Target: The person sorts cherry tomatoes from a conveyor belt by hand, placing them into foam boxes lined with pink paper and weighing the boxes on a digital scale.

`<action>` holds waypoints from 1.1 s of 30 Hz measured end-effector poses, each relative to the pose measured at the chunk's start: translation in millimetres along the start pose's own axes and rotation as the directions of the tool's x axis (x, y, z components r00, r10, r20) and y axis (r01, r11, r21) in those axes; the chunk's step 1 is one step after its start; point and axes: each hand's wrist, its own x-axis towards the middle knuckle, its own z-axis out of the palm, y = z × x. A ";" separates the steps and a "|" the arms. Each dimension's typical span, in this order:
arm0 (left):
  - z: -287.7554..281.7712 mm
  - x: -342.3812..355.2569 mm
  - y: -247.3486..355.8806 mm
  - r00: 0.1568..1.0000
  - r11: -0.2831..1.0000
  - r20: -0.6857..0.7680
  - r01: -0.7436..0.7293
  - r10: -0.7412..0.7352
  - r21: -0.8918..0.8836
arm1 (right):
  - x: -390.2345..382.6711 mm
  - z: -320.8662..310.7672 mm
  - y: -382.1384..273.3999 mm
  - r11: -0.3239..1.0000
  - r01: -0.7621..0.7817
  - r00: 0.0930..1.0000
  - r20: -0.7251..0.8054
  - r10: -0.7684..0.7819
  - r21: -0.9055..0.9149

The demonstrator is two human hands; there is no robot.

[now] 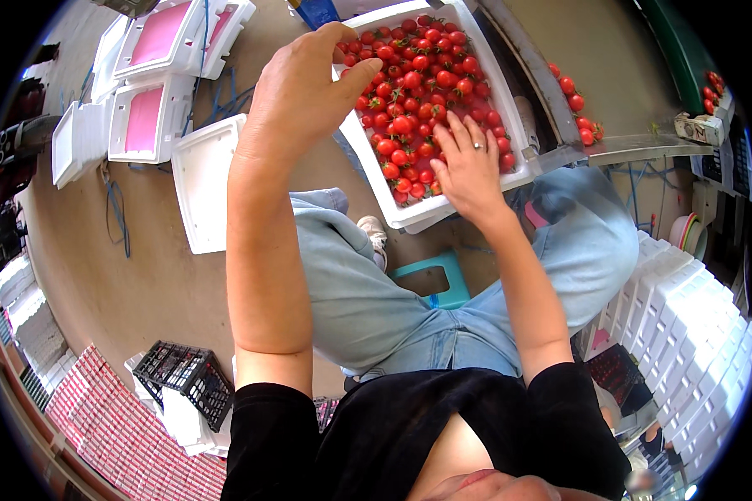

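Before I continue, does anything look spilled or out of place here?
The tomatoes in the white box look contained. However, a blue strap lies loose on the floor at left, which looks untidy.

"How is the scene lit?"
"Brightly; the stacked white boxes point(685, 326) at right are washed pale, and glints are scattered over the tomatoes point(420, 63)."
"And clarity?"
"Lines are bent and detail is blurred toward the blackened corners."
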 end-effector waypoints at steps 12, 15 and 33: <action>3.8 1.7 -1.7 0.999 0.999 -0.021 -0.032 0.032 0.011 | 106.0 34.9 11.8 0.995 -0.078 0.959 -0.267 0.091 0.056; 2.7 0.0 -5.0 1.000 1.000 -0.026 -0.014 0.015 0.015 | 94.0 35.1 2.8 0.999 -0.030 0.991 -0.132 0.028 -0.014; -0.1 0.7 7.5 1.000 1.000 0.000 0.005 -0.005 -0.002 | 153.4 22.4 -28.9 0.991 -0.098 0.995 0.006 0.099 -0.093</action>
